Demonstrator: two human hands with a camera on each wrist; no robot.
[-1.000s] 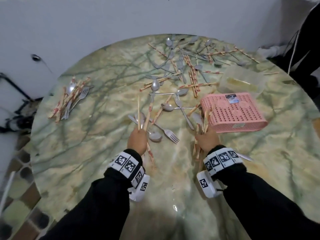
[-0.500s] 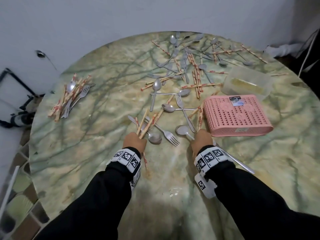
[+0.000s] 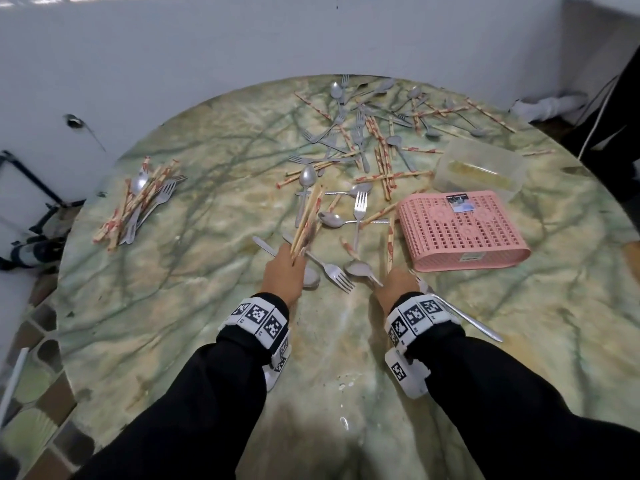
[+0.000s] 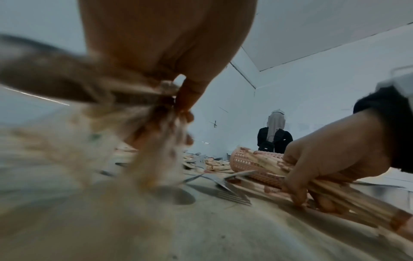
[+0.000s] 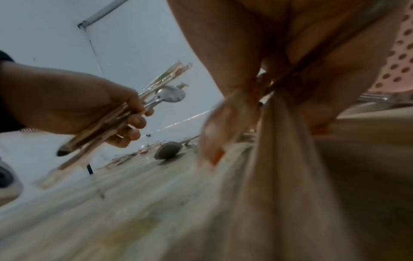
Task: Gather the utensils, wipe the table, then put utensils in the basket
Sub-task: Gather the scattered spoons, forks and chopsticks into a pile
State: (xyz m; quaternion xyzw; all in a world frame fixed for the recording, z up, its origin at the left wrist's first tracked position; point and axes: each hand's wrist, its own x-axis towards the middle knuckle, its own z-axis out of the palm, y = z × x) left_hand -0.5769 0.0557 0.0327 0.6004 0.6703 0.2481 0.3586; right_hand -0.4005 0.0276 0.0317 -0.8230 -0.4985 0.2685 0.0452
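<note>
Nothing can be read — the basket [image 3: 460, 233] carries a small sticker [image 3: 459, 202] too blurred to make out, and the wristbands [image 3: 258, 318] show only black-and-white square codes — no letters.

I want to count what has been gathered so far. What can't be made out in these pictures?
- Left hand bundle: head and left wrist views motion-blurred; piece count unclear.
- Right hand bundle: fist covers it in the head view, fingers overlap it in the left wrist view.
- Pink basket: lies bottom-up; inside hidden.
- Far pile: pieces overlapping, too small.
</note>
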